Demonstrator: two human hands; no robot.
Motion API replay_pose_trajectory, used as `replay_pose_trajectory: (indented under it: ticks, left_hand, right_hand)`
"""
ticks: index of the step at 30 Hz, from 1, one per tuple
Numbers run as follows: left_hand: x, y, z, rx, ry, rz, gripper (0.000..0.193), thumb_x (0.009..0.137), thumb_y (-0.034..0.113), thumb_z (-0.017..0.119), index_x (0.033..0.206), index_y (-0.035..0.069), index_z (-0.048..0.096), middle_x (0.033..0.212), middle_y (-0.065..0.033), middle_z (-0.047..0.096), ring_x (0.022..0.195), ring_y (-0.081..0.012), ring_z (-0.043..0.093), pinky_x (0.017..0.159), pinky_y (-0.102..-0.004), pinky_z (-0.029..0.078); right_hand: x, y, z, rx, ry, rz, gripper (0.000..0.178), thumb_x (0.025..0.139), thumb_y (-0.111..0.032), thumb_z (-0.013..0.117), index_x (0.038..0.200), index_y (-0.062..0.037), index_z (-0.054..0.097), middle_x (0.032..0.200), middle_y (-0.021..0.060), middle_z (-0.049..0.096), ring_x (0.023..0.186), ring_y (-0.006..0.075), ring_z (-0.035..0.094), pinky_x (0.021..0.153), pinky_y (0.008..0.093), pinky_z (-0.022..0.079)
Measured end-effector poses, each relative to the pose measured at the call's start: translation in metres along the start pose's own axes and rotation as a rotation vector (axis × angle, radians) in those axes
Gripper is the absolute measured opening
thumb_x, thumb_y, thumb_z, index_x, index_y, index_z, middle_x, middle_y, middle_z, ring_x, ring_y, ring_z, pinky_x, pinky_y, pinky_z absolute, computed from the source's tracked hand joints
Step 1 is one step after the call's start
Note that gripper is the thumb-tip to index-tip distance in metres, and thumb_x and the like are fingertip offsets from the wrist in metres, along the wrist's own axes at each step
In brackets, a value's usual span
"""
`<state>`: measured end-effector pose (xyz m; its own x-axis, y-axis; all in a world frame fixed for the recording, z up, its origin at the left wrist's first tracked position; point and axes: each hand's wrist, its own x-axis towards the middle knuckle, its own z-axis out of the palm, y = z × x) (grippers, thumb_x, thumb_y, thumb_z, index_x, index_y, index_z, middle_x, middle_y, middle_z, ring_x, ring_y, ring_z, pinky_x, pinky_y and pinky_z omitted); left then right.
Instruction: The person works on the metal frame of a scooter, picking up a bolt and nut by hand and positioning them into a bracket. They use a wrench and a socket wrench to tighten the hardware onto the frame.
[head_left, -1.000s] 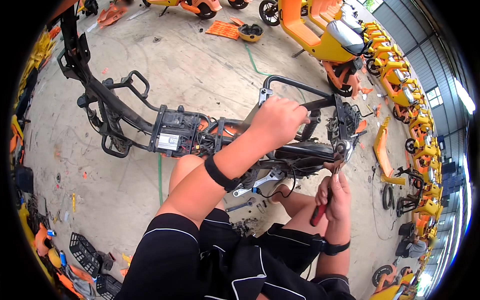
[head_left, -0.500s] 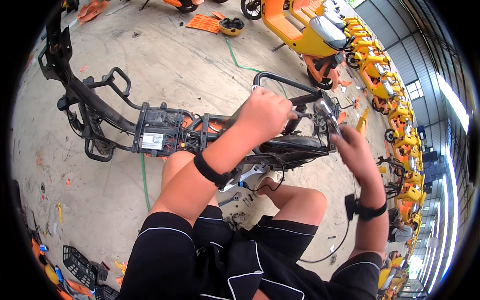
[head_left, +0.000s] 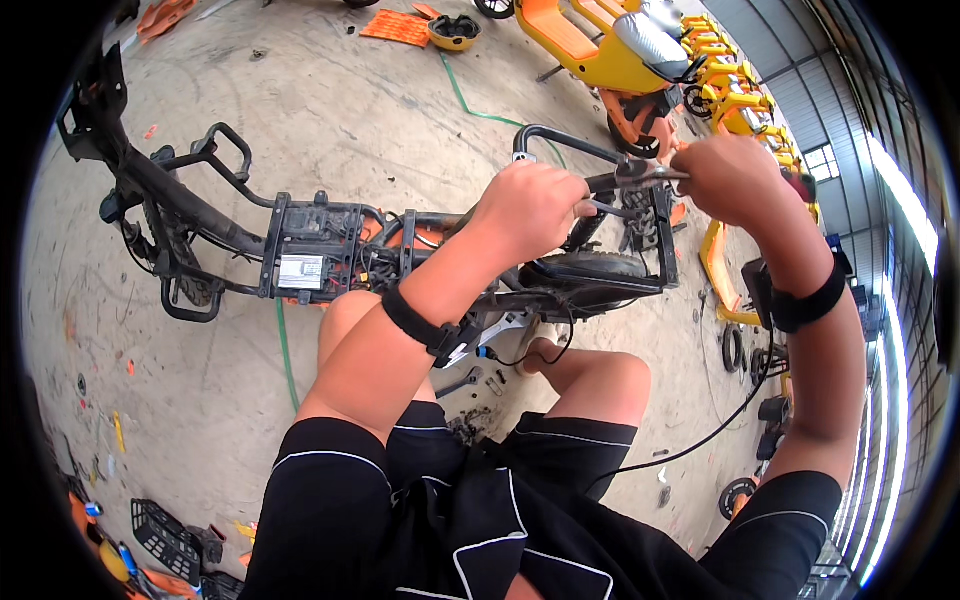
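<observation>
A stripped black scooter frame (head_left: 190, 215) lies across the floor before me, its rear wheel (head_left: 590, 272) to the right. My left hand (head_left: 530, 212) is closed above the rear section, by the black tube loop (head_left: 565, 138). A thin metal rod (head_left: 606, 208) sticks out of that fist toward the right; its other end is hidden. My right hand (head_left: 735, 180), raised to the right, grips a wrench-like metal tool (head_left: 640, 173) with a broad head. The head lies just above the rod, over the rear frame. Whether it touches anything I cannot tell.
A large open-ended wrench (head_left: 500, 328), a smaller wrench (head_left: 462, 381) and small parts lie by my feet. A cable (head_left: 690, 450) hangs from my right wrist strap. Yellow scooters (head_left: 625, 60) stand beyond; a yellow helmet (head_left: 455, 33) and a black basket (head_left: 165, 535) lie on the floor.
My right hand has risen and moved right with the metal tool, whose handle now lies nearly level. My left hand stays closed at the same place on the rod.
</observation>
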<state>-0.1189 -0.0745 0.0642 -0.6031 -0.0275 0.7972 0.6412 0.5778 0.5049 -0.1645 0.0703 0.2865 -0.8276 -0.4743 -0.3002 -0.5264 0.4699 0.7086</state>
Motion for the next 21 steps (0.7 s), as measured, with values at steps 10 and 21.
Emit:
replay_pose_trajectory:
  ticks: [10, 21]
  left_hand:
    - [0.0, -0.002, -0.002, -0.018, -0.035, 0.013, 0.01, 0.08, 0.016, 0.071, 0.075, 0.008, 0.067, 0.068, -0.0089, 0.063, 0.07, -0.0314, 0.062, 0.065, -0.0419, 0.047]
    - [0.001, -0.007, 0.002, -0.06, -0.002, 0.049, 0.013, 0.079, 0.018, 0.074, 0.074, 0.009, 0.066, 0.067, -0.0084, 0.063, 0.067, -0.0313, 0.062, 0.063, -0.0412, 0.047]
  right_hand:
    - [0.001, -0.025, -0.014, -0.129, -0.096, -0.012, 0.01, 0.076, -0.012, 0.063, 0.077, -0.0086, 0.073, 0.074, 0.0114, 0.069, 0.076, 0.0301, 0.07, 0.065, 0.0404, 0.054]
    - [0.003, -0.034, 0.004, -0.164, -0.143, -0.057, 0.011, 0.078, -0.012, 0.065, 0.081, -0.0085, 0.075, 0.083, 0.0101, 0.073, 0.084, 0.0263, 0.072, 0.072, 0.0382, 0.056]
